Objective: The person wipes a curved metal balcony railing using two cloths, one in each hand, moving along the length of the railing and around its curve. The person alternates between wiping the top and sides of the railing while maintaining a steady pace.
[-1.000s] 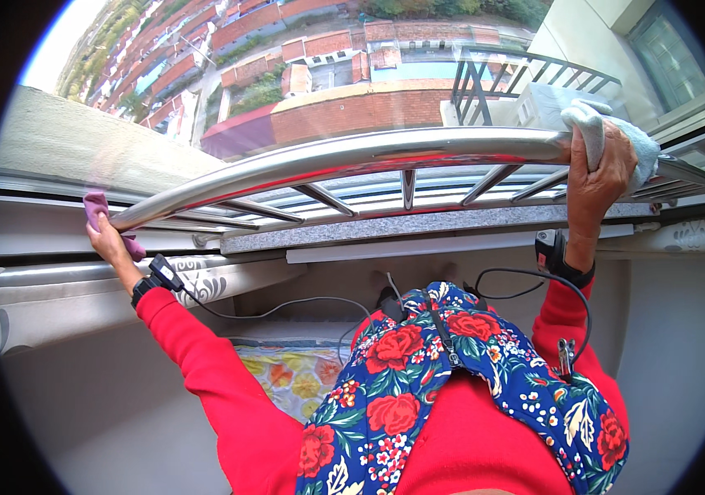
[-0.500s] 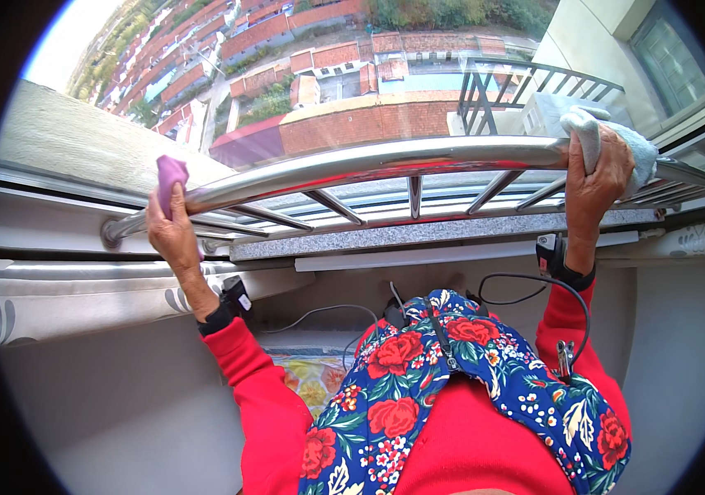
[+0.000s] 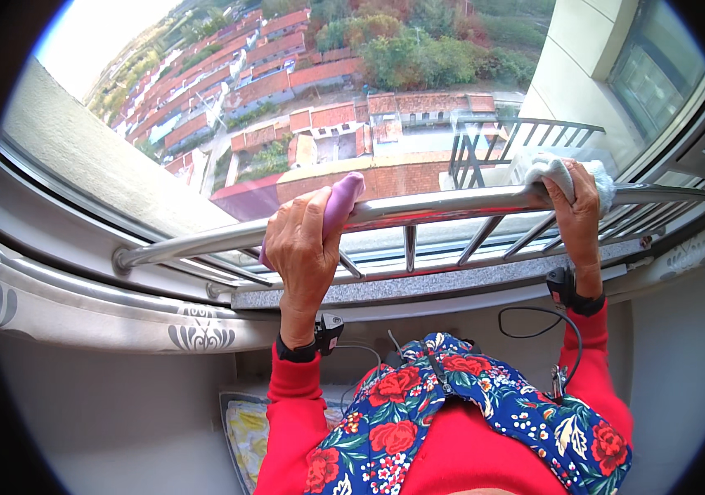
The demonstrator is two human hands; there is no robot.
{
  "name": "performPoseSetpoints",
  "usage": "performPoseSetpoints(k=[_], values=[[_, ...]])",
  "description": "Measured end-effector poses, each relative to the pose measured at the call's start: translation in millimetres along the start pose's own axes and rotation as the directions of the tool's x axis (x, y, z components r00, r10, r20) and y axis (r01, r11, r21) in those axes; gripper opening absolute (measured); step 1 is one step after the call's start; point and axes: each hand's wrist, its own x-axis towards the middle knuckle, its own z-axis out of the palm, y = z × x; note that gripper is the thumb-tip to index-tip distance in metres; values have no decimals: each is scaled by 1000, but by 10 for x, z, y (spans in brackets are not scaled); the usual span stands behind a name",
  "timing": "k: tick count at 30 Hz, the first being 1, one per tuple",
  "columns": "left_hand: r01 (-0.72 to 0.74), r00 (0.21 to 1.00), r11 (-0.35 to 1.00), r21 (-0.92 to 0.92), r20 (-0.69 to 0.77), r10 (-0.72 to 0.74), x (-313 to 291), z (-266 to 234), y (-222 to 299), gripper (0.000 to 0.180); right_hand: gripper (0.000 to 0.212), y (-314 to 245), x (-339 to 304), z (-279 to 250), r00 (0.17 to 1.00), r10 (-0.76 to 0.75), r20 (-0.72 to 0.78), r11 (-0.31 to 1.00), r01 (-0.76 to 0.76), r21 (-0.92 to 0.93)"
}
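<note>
A shiny metal railing (image 3: 443, 203) curves across in front of the window. My left hand (image 3: 299, 243) is closed around its top bar left of the middle, with a purple cloth (image 3: 341, 206) pressed between palm and bar. Farther right, my right hand (image 3: 577, 210) grips the same bar through a pale blue-grey cloth (image 3: 551, 172), which bunches out on both sides of the fingers. Both cloths touch the metal; the undersides of the hands are hidden by the bar and the cloths.
Below the railing runs a speckled stone sill (image 3: 451, 268). A patterned light-coloured curtain (image 3: 113, 318) lies along the left. Thin cables (image 3: 526, 334) hang from devices on both wrists. Beyond the glass are a dark outer balcony rail (image 3: 526, 136) and red-roofed houses far below.
My left hand has slid right along the bar with the purple cloth, from near its left end toward the middle. The right hand keeps its cloth on the bar's right part. The view has tilted slightly.
</note>
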Motion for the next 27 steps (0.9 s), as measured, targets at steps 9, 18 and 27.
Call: performPoseSetpoints(k=[9, 18, 27], values=[[51, 999, 998, -44, -14, -51, 20, 71, 33, 29, 46, 422, 951, -1208, 921, 116, -371, 989, -142, -43], [22, 993, 1000, 6, -116, -21, 56, 142, 92, 22, 51, 328, 2386, -1903, 479, -169, -861, 976, 202, -80], [-10, 994, 1000, -1, -113, 9, 17, 147, 20, 23, 24, -99, 2418, -739, 652, -579, -490, 814, 433, -386]])
